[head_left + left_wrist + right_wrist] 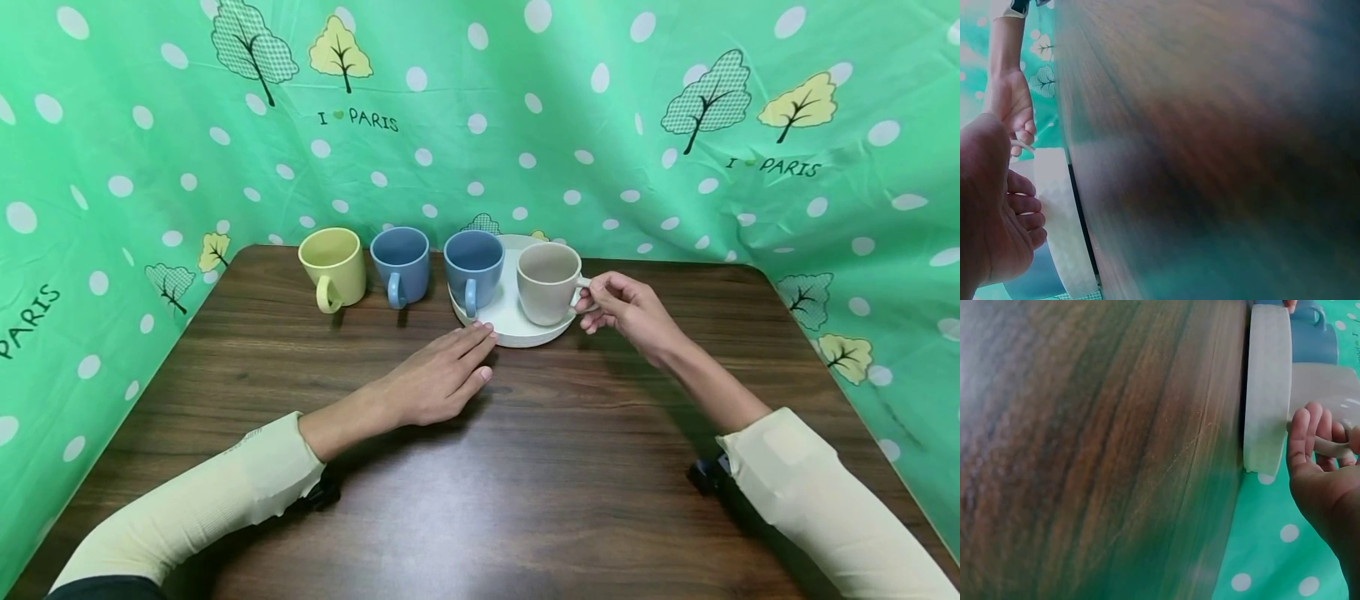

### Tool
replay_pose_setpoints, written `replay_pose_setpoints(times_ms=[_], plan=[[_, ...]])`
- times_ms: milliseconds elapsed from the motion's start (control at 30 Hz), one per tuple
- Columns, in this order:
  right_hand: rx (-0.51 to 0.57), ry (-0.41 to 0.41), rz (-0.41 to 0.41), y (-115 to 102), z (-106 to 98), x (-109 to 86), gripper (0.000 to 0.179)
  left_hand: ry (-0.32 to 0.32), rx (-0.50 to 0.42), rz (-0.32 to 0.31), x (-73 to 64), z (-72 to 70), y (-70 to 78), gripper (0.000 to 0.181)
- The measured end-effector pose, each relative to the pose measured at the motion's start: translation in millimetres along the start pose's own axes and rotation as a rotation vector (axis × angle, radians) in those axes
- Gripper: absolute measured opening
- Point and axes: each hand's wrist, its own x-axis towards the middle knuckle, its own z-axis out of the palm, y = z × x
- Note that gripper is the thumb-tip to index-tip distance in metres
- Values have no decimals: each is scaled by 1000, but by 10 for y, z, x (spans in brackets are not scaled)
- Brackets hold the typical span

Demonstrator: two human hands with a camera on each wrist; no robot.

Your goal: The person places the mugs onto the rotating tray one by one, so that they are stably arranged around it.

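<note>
A light grey-beige mug (547, 287) stands at the right side of a round white tray (525, 338). My right hand (633, 312) pinches its handle between thumb and fingers; the right wrist view also shows the fingers at the handle (1332, 447). On the tray's left part is a blue mug (472, 262), its handle facing me. Fingers extended, my left hand (442, 379) touches the tray's front left rim, just below that blue mug. In the left wrist view the left fingertips lie against the tray's side (1063, 219).
Left of the tray stand a second blue mug (401, 260) and a yellow mug (333, 260), both near the back edge of the dark wooden table (525, 500). A green dotted curtain (480, 158) hangs close behind and along both sides.
</note>
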Motion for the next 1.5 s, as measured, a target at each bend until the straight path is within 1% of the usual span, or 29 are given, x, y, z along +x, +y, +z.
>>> replay_pose_setpoints(times_ms=[167, 400, 567, 700, 1033, 1500], plan=[[-9, -2, -14, 38, -10, 21, 25, -3, -7, -1, -3, -4, 2, 62], [30, -27, -22, 111, -12, 26, 31, -10, -11, -1, 7, 1, -12, 63], [20, -37, -19, 148, -9, 21, 28, -10, -4, -5, 6, 1, -34, 62], [16, -62, -18, 170, 13, 18, 27, -10, 3, 2, 9, 8, -49, 61], [4, -107, -39, 190, 85, 23, 36, -11, -3, 23, 12, -2, -39, 62], [-9, -159, -61, 226, 114, 37, 32, -15, 1, 21, 12, 8, -49, 62]])
